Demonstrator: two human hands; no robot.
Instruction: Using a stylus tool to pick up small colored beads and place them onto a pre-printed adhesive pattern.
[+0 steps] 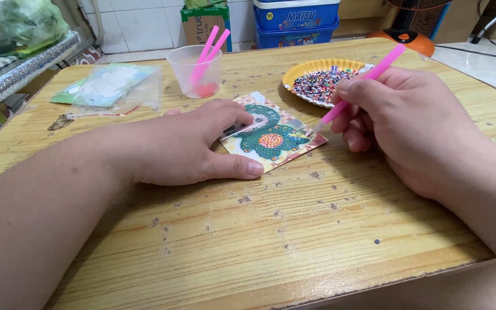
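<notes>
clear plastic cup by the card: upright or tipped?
Upright: the clear cup stands on its base on the table, mouth up, two pink pens leaning inside.

head cam — looks down, forward over wooden table (271, 229) | close range — single view

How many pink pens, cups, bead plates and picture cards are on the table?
Pink pens: 3, one in the right hand at, two in the cup at
Clear cup: 1
Yellow bead plate: 1
Picture card: 1, under the left hand
Total: 6
</notes>
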